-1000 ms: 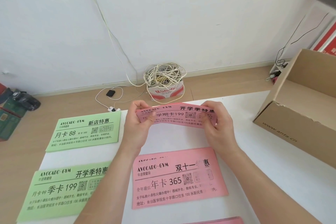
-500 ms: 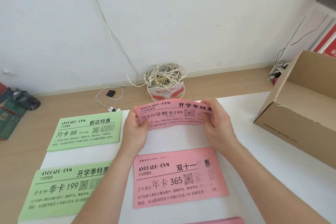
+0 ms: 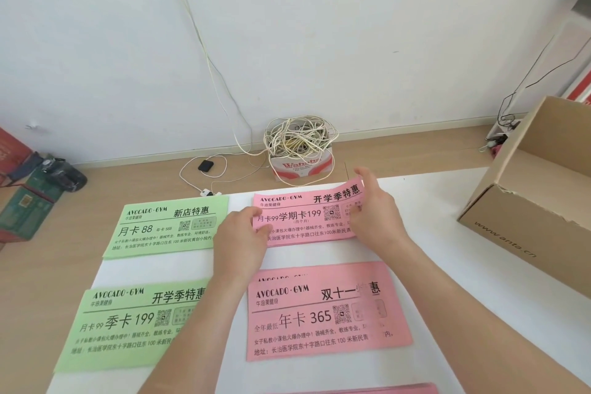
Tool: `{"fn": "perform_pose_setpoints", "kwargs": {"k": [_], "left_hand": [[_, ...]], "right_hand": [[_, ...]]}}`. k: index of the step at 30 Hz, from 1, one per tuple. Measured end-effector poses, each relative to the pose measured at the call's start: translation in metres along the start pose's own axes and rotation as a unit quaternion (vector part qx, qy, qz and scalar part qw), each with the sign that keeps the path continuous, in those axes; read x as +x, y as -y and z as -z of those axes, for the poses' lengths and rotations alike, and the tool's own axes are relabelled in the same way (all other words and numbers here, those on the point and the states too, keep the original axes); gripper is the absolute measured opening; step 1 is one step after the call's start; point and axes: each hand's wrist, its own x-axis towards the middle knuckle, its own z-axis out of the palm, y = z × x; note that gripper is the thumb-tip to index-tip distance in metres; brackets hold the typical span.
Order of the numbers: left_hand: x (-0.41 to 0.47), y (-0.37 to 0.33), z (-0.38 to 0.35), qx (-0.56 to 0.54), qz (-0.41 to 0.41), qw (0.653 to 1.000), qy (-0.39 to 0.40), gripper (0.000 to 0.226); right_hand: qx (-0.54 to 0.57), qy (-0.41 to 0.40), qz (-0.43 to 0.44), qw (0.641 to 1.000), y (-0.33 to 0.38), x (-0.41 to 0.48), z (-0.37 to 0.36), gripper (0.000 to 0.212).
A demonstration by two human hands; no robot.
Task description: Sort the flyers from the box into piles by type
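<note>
A pink flyer printed "学期卡199" [image 3: 303,217] lies at the far middle of the white table [image 3: 431,253]. Its left end is flat and its right end curls up a little. My left hand [image 3: 246,240] presses its fingertips and thumb on the flyer's left end. At the raised right end, my right hand [image 3: 377,217] pinches the paper. Three piles lie around it: a green "月卡88" pile [image 3: 166,227] to the left, a green "季卡199" pile [image 3: 121,326] at the near left, and a pink "年卡365" pile [image 3: 319,317] in front. The cardboard box [image 3: 527,221] stands open at the right.
The edge of another pink stack [image 3: 367,390] shows at the bottom of the view. Beyond the table, on the wooden floor, a small carton with a tangle of cables [image 3: 300,147] stands against the wall. Dark clutter [image 3: 41,179] lies at the far left.
Both hands have lowered the pink flyer from the air onto the table beside the green "月卡88" pile. Its left end now lies flat.
</note>
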Motion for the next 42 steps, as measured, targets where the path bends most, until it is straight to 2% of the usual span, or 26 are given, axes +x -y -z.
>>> {"fn": "perform_pose_setpoints", "kwargs": {"k": [6, 12, 17, 21, 23, 25, 27, 29, 31, 36, 39, 42], "left_hand": [[0.006, -0.001, 0.002, 0.03, -0.002, 1.0, 0.004, 0.038], [0.009, -0.005, 0.003, 0.055, -0.014, 0.998, 0.01, 0.039], [0.012, -0.007, 0.002, 0.076, -0.022, 0.997, 0.013, 0.036], [0.013, -0.007, 0.003, 0.135, -0.026, 0.991, 0.006, 0.037], [0.014, -0.007, 0.004, 0.166, -0.068, 0.984, -0.014, 0.038], [0.021, -0.008, 0.004, 0.16, -0.167, 0.973, 0.02, 0.045], [0.031, -0.013, 0.003, 0.163, -0.235, 0.95, 0.122, 0.057], [0.041, -0.017, 0.004, 0.187, -0.252, 0.928, 0.202, 0.061], [0.05, -0.021, 0.006, 0.191, -0.246, 0.918, 0.245, 0.059], [0.055, -0.019, 0.005, 0.176, -0.26, 0.917, 0.245, 0.059], [0.052, -0.02, 0.007, 0.174, -0.264, 0.918, 0.241, 0.059], [0.04, -0.026, 0.019, 0.154, -0.262, 0.925, 0.228, 0.06]], "right_hand": [[-0.045, -0.042, -0.007, 0.998, -0.001, 0.001, -0.006, 0.062], [-0.102, -0.037, -0.029, 0.994, -0.003, 0.003, -0.004, 0.029], [-0.119, -0.032, -0.033, 0.992, -0.004, 0.01, -0.004, 0.028], [-0.15, -0.032, -0.026, 0.988, -0.005, 0.01, -0.003, 0.028], [-0.179, -0.039, -0.022, 0.983, -0.004, 0.009, -0.001, 0.028], [-0.222, -0.038, 0.006, 0.974, -0.003, 0.01, 0.002, 0.029], [-0.249, -0.021, 0.032, 0.968, -0.001, 0.012, 0.003, 0.029], [-0.252, 0.002, 0.048, 0.967, 0.0, 0.014, 0.001, 0.028], [-0.257, 0.02, 0.068, 0.964, -0.001, 0.014, -0.001, 0.027], [-0.261, 0.056, 0.106, 0.958, -0.005, 0.012, 0.003, 0.028], [-0.241, 0.091, 0.114, 0.959, -0.008, 0.009, 0.011, 0.036], [-0.179, 0.095, 0.136, 0.97, -0.003, -0.009, 0.027, 0.053]]}}
